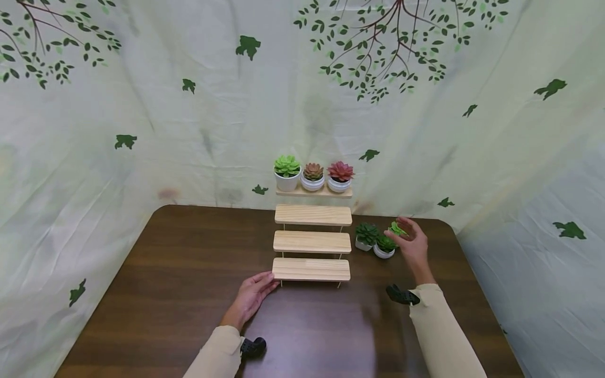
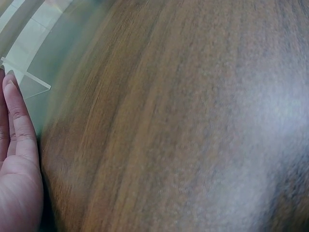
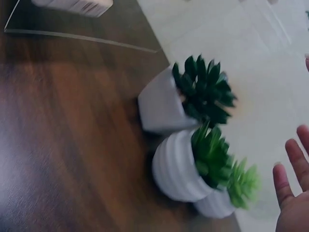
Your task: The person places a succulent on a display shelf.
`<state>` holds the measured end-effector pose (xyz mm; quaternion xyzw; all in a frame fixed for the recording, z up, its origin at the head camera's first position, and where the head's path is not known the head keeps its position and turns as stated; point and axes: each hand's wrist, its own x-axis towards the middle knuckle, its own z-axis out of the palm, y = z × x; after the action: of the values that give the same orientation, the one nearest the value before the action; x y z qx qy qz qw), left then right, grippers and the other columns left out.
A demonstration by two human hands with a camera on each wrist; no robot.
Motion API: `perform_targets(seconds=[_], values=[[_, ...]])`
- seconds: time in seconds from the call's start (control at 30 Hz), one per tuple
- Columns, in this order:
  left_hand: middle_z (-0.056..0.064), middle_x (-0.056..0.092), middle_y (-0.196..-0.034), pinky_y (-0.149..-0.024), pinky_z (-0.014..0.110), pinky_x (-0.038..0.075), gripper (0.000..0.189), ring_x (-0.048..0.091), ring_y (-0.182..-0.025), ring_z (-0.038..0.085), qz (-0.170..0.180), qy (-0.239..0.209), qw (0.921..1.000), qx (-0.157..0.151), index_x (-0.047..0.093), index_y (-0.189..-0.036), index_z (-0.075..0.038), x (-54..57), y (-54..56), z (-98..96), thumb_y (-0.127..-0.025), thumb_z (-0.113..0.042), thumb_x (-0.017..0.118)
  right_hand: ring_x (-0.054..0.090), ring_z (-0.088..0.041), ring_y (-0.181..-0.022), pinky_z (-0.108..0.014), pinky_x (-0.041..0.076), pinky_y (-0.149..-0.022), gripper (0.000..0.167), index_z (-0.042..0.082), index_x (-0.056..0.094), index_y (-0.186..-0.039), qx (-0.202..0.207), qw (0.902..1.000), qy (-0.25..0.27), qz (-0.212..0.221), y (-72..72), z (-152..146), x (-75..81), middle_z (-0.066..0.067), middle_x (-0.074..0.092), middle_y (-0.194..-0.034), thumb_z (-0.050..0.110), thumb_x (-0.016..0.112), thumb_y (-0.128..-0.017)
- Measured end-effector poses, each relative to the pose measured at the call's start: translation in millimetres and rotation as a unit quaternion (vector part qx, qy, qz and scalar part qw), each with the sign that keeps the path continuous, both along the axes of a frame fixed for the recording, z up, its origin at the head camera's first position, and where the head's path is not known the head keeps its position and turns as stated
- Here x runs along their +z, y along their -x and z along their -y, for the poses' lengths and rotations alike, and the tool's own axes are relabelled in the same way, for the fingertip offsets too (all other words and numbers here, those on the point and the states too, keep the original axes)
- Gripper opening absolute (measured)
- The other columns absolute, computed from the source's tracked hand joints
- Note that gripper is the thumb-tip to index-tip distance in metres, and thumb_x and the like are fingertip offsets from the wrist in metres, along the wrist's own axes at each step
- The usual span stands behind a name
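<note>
loosely, my right hand [image 1: 413, 245] spreads, empty, beside three leafy green succulents [image 3: 211, 159] in white pots [image 3: 175, 166]; my straight-fingered left hand [image 1: 250, 297] touches a four-board pale wooden stand [image 1: 312, 269].

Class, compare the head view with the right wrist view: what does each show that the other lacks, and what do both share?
Only the head view: the left hand, the wooden tiers and, along the top tier, a bright green succulent, a brownish succulent and a red succulent.

Only the right wrist view: dark stripes on a pale object, cut off at the top edge, too partial to name.

Both: the right hand, the dark table, a dark green succulent, a mid-green succulent and a light green succulent.
</note>
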<state>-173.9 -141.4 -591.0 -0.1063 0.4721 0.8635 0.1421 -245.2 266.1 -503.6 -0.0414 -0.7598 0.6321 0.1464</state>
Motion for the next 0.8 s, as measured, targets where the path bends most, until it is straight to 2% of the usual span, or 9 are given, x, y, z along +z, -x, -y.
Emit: perform_targets(seconds=[0.1,0.2,0.3,0.4,0.47,0.7,0.8], values=[[0.005,0.070,-0.089,-0.085,0.026,0.056,0.021,0.068,-0.084,0.014,-0.003,-0.001,1.0000,0.000,0.069,-0.091,-0.007,-1.2,-0.7,0.3,-0.096,0.005,0.052,0.046,-0.032,-0.127,-0.051,0.035,-0.107,0.055,-0.003,0.049,-0.132,-0.010,0.9999,0.009,-0.002,-5.5,-3,-5.9,-0.022,0.051,-0.134,0.009,0.074,-0.085],[0.005,0.070,-0.090,-0.085,0.026,0.056,0.020,0.068,-0.085,0.014,-0.005,0.001,1.0000,0.001,0.069,-0.092,-0.006,-1.7,-1.1,0.2,-0.096,0.004,0.052,0.046,-0.031,-0.127,-0.047,0.035,-0.108,0.056,-0.002,0.049,-0.134,-0.024,0.9995,0.019,0.011,-10.8,-6,-10.8,-0.020,0.051,-0.135,0.007,0.074,-0.085],[0.005,0.070,-0.091,-0.086,0.026,0.056,0.020,0.068,-0.086,0.015,-0.005,0.005,1.0000,0.000,0.069,-0.093,-0.007,-1.6,-0.7,-0.3,-0.096,0.004,0.053,0.046,-0.030,-0.126,-0.032,0.041,-0.104,0.057,-0.002,0.048,-0.135,-0.037,0.9987,0.027,0.022,-14.8,-9,-15.8,-0.019,0.051,-0.135,0.006,0.074,-0.085],[0.005,0.070,-0.090,-0.085,0.026,0.056,0.020,0.068,-0.085,0.015,-0.005,0.009,0.9999,0.005,0.069,-0.092,-0.007,-0.9,-0.2,0.3,-0.096,0.004,0.053,0.047,-0.031,-0.125,-0.017,0.044,-0.093,0.058,-0.002,0.047,-0.136,-0.039,0.9982,0.036,0.028,-17.3,-10,-20.8,-0.020,0.050,-0.136,0.004,0.073,-0.085],[0.005,0.070,-0.090,-0.084,0.026,0.056,0.019,0.068,-0.085,0.014,-0.005,0.012,0.9999,0.008,0.069,-0.092,-0.006,-0.1,0.5,0.6,-0.096,0.004,0.053,0.048,-0.029,-0.124,-0.013,0.045,-0.088,0.059,-0.002,0.046,-0.137,-0.042,0.9979,0.037,0.031,-18.9,-10,-24.0,-0.021,0.050,-0.135,0.004,0.073,-0.085],[0.006,0.070,-0.090,-0.086,0.027,0.056,0.017,0.068,-0.085,0.015,0.001,0.008,0.9999,0.009,0.068,-0.093,-0.004,-0.6,1.5,0.4,-0.095,0.004,0.054,0.051,-0.010,-0.110,-0.023,0.042,-0.090,0.059,-0.003,0.049,-0.134,-0.070,0.9971,0.020,0.023,-25.0,-11,-36.3,-0.022,0.052,-0.131,0.006,0.076,-0.082],[0.006,0.070,-0.091,-0.085,0.026,0.056,0.017,0.068,-0.085,0.015,-0.005,0.008,0.9999,0.011,0.068,-0.093,-0.004,-1.4,0.7,-1.0,-0.095,0.004,0.054,0.051,-0.013,-0.113,-0.022,0.042,-0.089,0.059,-0.002,0.050,-0.133,-0.079,0.9964,0.018,0.026,-27.0,-11,-42.8,-0.022,0.053,-0.132,0.007,0.077,-0.082]])
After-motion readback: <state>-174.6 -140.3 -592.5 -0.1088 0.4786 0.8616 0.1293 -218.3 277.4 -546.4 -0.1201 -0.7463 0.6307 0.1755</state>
